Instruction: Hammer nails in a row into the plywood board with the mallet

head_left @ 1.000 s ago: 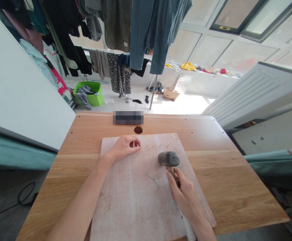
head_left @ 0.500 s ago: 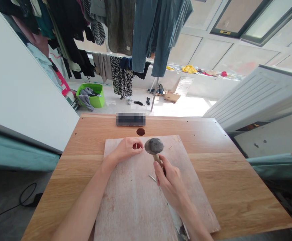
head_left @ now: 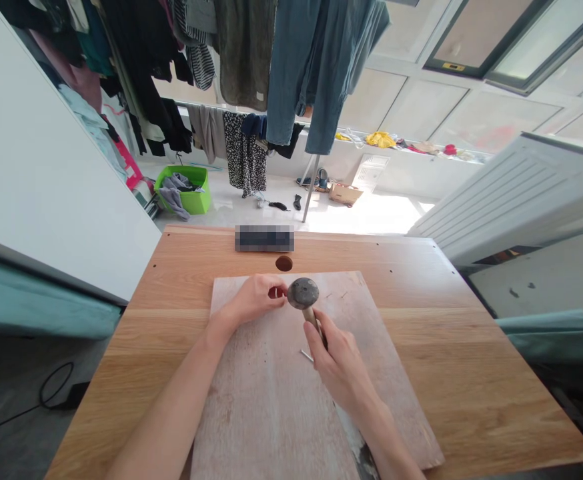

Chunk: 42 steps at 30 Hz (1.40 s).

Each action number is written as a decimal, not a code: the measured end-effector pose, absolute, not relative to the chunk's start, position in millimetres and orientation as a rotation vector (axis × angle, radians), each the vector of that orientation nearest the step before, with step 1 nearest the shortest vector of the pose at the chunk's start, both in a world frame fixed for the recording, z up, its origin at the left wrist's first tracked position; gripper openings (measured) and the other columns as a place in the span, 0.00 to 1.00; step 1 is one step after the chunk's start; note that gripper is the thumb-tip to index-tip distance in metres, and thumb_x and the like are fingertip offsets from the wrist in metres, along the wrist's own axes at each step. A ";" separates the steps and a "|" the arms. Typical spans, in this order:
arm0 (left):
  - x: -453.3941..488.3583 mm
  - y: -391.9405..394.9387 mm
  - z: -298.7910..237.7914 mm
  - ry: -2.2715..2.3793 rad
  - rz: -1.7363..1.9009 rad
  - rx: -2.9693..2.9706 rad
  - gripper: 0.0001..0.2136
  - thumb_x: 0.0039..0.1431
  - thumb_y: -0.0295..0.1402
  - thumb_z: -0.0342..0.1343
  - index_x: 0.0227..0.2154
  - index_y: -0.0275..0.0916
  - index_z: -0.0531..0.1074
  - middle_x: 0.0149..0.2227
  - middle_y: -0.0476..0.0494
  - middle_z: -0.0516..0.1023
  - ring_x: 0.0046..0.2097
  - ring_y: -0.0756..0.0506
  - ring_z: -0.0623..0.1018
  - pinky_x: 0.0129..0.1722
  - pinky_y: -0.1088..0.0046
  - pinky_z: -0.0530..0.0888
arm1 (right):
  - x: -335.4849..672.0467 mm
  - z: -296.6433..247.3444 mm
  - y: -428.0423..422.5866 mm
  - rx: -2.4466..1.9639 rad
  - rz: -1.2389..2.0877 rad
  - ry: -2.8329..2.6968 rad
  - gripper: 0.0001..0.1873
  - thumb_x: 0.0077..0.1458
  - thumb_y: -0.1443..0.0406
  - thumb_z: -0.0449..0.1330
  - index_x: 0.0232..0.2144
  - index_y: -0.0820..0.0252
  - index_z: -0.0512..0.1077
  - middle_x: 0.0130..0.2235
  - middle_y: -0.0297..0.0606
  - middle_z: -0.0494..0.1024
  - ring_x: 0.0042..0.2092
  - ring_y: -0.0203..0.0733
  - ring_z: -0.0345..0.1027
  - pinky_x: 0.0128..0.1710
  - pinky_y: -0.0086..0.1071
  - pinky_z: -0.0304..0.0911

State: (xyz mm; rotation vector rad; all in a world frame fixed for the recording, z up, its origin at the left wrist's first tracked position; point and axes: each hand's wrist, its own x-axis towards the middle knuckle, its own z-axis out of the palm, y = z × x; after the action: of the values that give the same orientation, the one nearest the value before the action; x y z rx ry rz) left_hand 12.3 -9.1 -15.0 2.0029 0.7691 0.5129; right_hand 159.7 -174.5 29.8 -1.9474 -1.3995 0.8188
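My right hand [head_left: 339, 353] is wrapped round the wooden handle of a hammer [head_left: 303, 293], its grey round head raised over the upper part of a pale wooden board [head_left: 266, 400]. Close to the left of that head, my left hand [head_left: 259, 298] is closed in a pinch near the board's far edge. Whatever its fingertips hold is too small and too covered to make out. A thin metal nail [head_left: 307, 356] lies on the board, partly behind my right hand. Under my right forearm, a whitish, dark-marked strip [head_left: 354, 433] shows in part.
The board rests on a wooden table [head_left: 471, 373] with a round hole [head_left: 284, 264] near its far edge. A blurred-out dark object [head_left: 264, 238] sits beside the hole. Beyond are a green basket [head_left: 184, 190] of clothes and hanging jeans [head_left: 296, 73]. A cable [head_left: 46, 393] lies at left.
The hammer head has shifted slightly left, towards my left hand's fingertips. My left hand keeps its pinch in the same place on the board. The view has moved a little.
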 end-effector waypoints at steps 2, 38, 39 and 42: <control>12.5 -8.9 -15.5 0.772 0.507 1.989 0.04 0.53 0.29 0.58 0.29 0.37 0.77 0.27 0.51 0.74 0.30 0.50 0.71 0.31 0.76 0.65 | 160.3 30.1 -175.2 -1.936 0.828 -1.382 0.20 0.68 0.54 0.47 0.47 0.59 0.73 0.22 0.29 0.70 0.22 0.39 0.65 0.25 0.29 0.58; 42.0 -76.0 30.0 0.528 -0.088 2.390 0.08 0.45 0.23 0.60 0.24 0.41 0.69 0.29 0.48 0.74 0.31 0.45 0.72 0.28 0.69 0.63 | 198.1 -9.7 -231.6 -1.950 0.773 -1.165 0.23 0.68 0.50 0.49 0.47 0.62 0.72 0.21 0.28 0.66 0.20 0.39 0.63 0.22 0.30 0.59; 43.9 -77.4 27.3 0.537 -0.115 2.406 0.08 0.45 0.22 0.60 0.23 0.41 0.68 0.28 0.48 0.73 0.29 0.45 0.72 0.27 0.69 0.63 | 197.8 -9.6 -231.6 -1.949 0.773 -1.163 0.23 0.68 0.50 0.50 0.46 0.62 0.72 0.21 0.27 0.66 0.20 0.39 0.63 0.22 0.30 0.59; 46.6 -79.5 25.8 0.529 -0.139 2.446 0.08 0.46 0.22 0.58 0.20 0.40 0.66 0.27 0.48 0.71 0.26 0.48 0.68 0.25 0.69 0.61 | 197.4 -9.9 -231.9 -1.946 0.771 -1.165 0.23 0.68 0.49 0.49 0.46 0.61 0.71 0.20 0.26 0.65 0.20 0.39 0.63 0.23 0.30 0.59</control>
State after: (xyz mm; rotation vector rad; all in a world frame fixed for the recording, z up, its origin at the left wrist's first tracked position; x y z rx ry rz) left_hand 46.6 -79.5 25.8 2.4464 0.5287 -0.1388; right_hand 197.4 -231.9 -9.9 -1.9463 -1.1651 0.7715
